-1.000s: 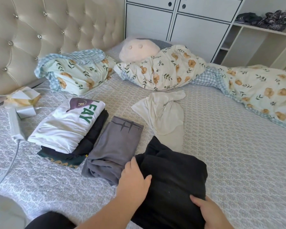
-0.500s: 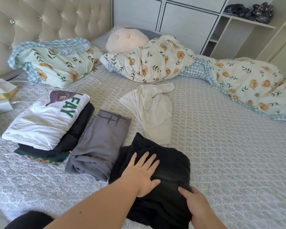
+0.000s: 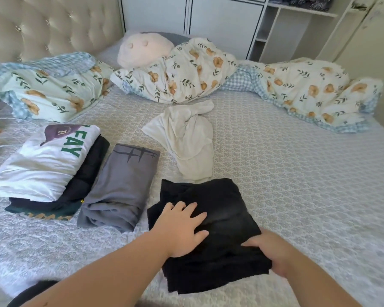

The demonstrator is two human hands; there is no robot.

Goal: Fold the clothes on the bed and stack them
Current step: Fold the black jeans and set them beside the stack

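A folded black garment (image 3: 217, 209) lies on the bed (image 3: 297, 185) in front of me. My left hand (image 3: 182, 227) presses flat on its left half with fingers spread. My right hand (image 3: 273, 251) grips its near right edge, the fingers curled under the fabric. To the left lies a folded grey garment (image 3: 122, 185). Further left stands a stack with a white shirt with green letters (image 3: 42, 162) on top of dark folded clothes (image 3: 80, 191). A crumpled cream garment (image 3: 186, 138) lies unfolded behind the black one.
A floral duvet (image 3: 186, 72) runs bunched along the back of the bed, with a floral pillow (image 3: 47, 85) at the left and a plush cushion (image 3: 142, 49) behind. A tufted headboard (image 3: 42, 25) is at the left, white cabinets and shelves (image 3: 231, 21) beyond.
My left hand moved from the garment's left edge onto its top and spread flat. My right hand now curls round the near right edge. The black garment lies flatter and squarer.
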